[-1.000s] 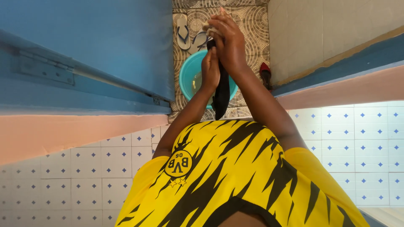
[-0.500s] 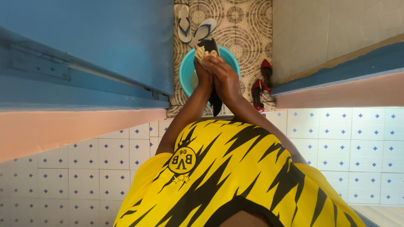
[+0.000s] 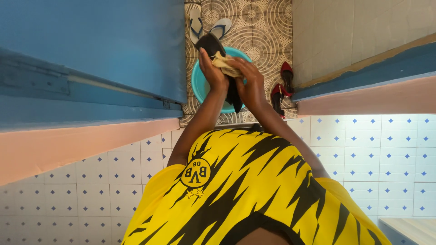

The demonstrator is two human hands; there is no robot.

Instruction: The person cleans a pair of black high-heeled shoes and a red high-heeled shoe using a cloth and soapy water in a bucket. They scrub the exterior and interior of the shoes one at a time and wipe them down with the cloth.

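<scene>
My left hand [image 3: 210,69] grips a black shoe [image 3: 210,44] that stands on end over a teal basin [image 3: 199,84]. The shoe's lower end [image 3: 235,100] hangs down between my wrists. My right hand [image 3: 249,80] presses a beige cloth [image 3: 224,62] against the side of the shoe. Both hands are close together above the basin, which has some water in it. My yellow and black shirt [image 3: 254,186] fills the bottom of the view.
A pair of blue and white flip-flops [image 3: 196,22] lies beyond the basin on the patterned floor [image 3: 265,27]. Red and black heeled shoes [image 3: 278,93] lie to the right by the wall. A blue door [image 3: 91,50] stands at the left. Tiled wall surrounds me.
My hands have come down and nearer, from beyond the basin to right over it. The shoe has turned more upright, and the cloth now sits lower on it.
</scene>
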